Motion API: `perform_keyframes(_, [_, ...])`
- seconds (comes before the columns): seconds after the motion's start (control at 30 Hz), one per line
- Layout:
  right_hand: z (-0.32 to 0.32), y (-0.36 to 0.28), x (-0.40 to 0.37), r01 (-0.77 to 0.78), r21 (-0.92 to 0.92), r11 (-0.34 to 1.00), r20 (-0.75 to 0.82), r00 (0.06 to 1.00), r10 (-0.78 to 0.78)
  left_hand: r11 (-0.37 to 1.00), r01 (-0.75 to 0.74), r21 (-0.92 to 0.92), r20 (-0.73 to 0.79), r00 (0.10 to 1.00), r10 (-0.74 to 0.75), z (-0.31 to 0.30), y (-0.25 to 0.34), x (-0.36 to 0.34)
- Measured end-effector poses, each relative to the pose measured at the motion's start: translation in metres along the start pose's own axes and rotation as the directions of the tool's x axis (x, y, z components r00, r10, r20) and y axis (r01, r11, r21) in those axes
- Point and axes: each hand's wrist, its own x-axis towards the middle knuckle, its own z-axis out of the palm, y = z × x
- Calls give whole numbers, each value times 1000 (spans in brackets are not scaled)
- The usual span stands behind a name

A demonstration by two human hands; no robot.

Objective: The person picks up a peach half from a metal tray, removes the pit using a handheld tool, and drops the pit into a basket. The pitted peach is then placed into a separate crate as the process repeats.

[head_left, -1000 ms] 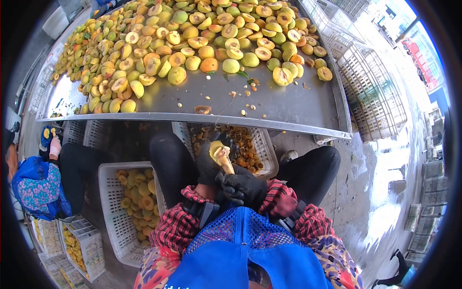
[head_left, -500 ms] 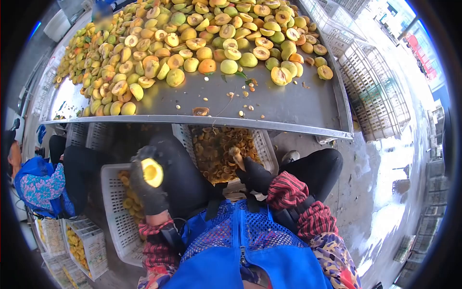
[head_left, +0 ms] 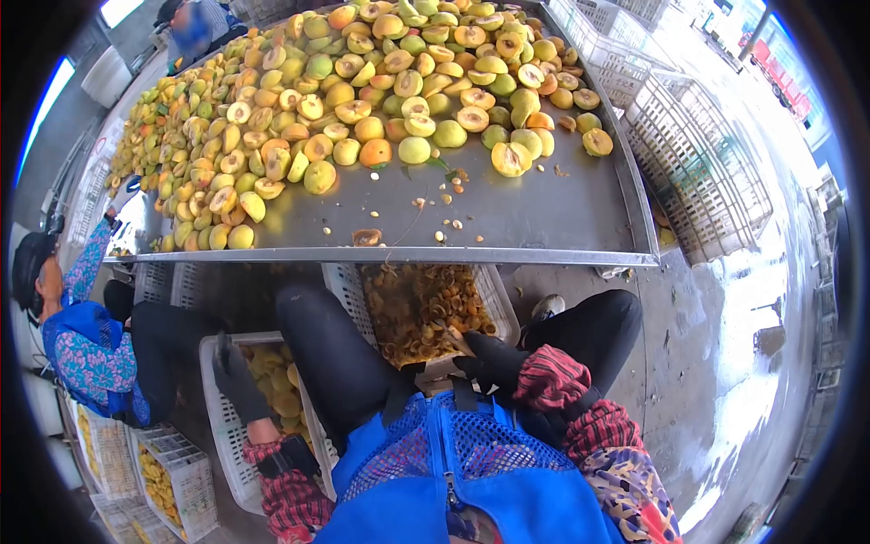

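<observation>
My left hand (head_left: 237,381), in a dark glove, is over the white crate (head_left: 222,435) of yellow fruit halves (head_left: 276,381) at my left; no fruit shows in it, and its fingers are hard to make out. Between my knees my right hand (head_left: 489,358), gloved too, is closed round a small tan-ended object (head_left: 459,341) that I cannot identify. It is at the near edge of another white crate (head_left: 503,313) holding brownish scraps (head_left: 426,308). Halved and whole fruits (head_left: 362,109) cover much of the metal table (head_left: 544,213) ahead.
A co-worker (head_left: 91,354) sits at the left, an arm reaching to the table. Another person (head_left: 195,32) is beyond the table's far left. Stacked crates (head_left: 693,172) stand right of the table, and filled crates (head_left: 177,480) at the lower left.
My left hand has moved down and left to the crate, and the fruit half is no longer in it. My right hand has shifted slightly down and right. The view has tilted a little.
</observation>
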Motion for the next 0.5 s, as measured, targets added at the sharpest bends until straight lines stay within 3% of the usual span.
perform_keyframes(0.07, [-10, -13, -12, -62, 332, 941, 25, 998, 57, 935, 70, -348, 153, 988, -17, 26, 47, 24])
perform_keyframes(0.1, [-21, -20, -16, -62, 493, 868, 34, 998, 52, 937, 35, -348, 201, 979, 39, 45, 77, 30])
perform_keyframes(0.13, [-32, -29, -23, -30, 532, 846, -6, 999, 39, 936, -4, -352, 250, 963, 98, 62, 100, 41])
perform_keyframes(0.2, [-54, -46, -37, 42, 600, 799, -85, 996, 12, 914, -405, -33, 389, 837, 385, 95, 85, 67])
perform_keyframes(0.27, [-69, -61, -47, 165, 503, 848, -290, 957, -14, 927, -374, 24, 536, 788, 304, 139, 86, 84])
perform_keyframes(0.33, [-86, -60, -43, 268, 587, 764, -408, 913, -7, 963, -228, 142, 599, 794, 100, 181, 104, 91])
perform_keyframes(0.43, [-112, -76, -34, 359, 659, 661, -524, 850, 61, 922, -308, 234, 778, 628, 12, 224, 117, 89])
perform_keyframes(0.47, [-122, -83, -32, 376, 676, 634, -549, 831, 93, 861, -431, 270, 824, 566, 25, 232, 124, 82])
perform_keyframes(0.5, [-132, -85, -28, 354, 600, 717, -578, 812, 84, 783, -549, 292, 866, 499, 27, 237, 135, 74])
